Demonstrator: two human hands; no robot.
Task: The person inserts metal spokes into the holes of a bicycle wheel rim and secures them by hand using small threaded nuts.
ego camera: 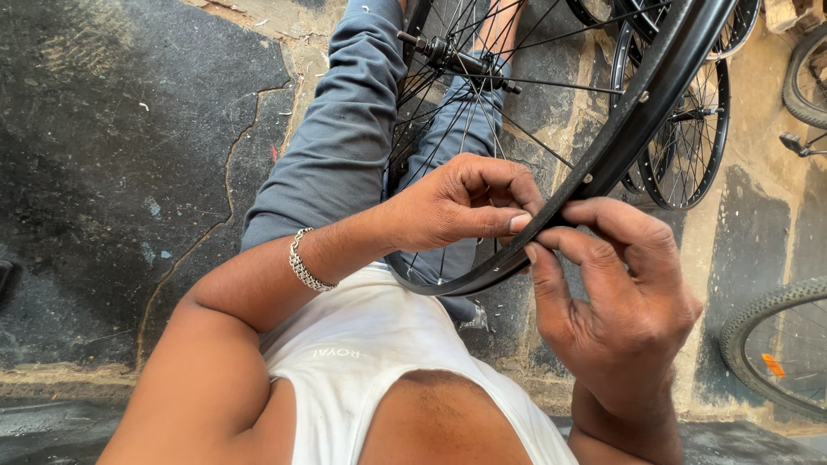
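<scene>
We are pinching the black wheel rim (603,164), resting over our lap, with left hand (457,202) and right hand (616,297) fingers clamped at one spoke hole, best kept steady and close together.

White sleeveless vest (362,353), grey trousers (345,129), silver chain bracelet (303,263).

No packages, signs or screens in view; small orange label (773,365) on tyred wheel (780,344), lower right.
</scene>
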